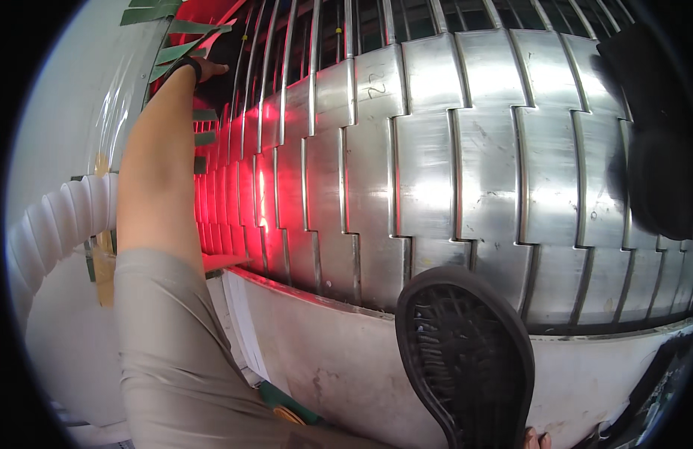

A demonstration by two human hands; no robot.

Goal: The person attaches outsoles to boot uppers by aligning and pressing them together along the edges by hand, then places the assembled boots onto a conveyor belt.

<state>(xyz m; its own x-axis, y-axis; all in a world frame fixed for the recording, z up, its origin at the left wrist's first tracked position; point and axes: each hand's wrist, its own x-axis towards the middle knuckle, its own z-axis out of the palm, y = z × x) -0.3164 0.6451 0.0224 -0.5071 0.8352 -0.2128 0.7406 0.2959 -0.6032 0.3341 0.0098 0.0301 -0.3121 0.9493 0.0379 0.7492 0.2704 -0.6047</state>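
Observation:
My left arm stretches up along a big curved wall of stepped, shiny metal plates [436, 165]. My left hand [210, 70], with a black band at the wrist, reaches into a dark gap between thin metal ribs [287, 45] at the top left; its fingers are hidden in the shadow. A black sandal [466, 359] stands upright at the lower right, its ridged sole turned toward me. Only the fingertips of my right hand [536, 438] show at the bottom edge, against the sandal's lower end, gripping it.
A red glow [249, 187] lights the plates beside my left arm. A white ribbed hose [62, 217] curves at the left. Green tape strips [171, 52] hang at the top left. A pale curved panel [339, 359] runs below the plates. A dark bulky shape [657, 150] covers the right.

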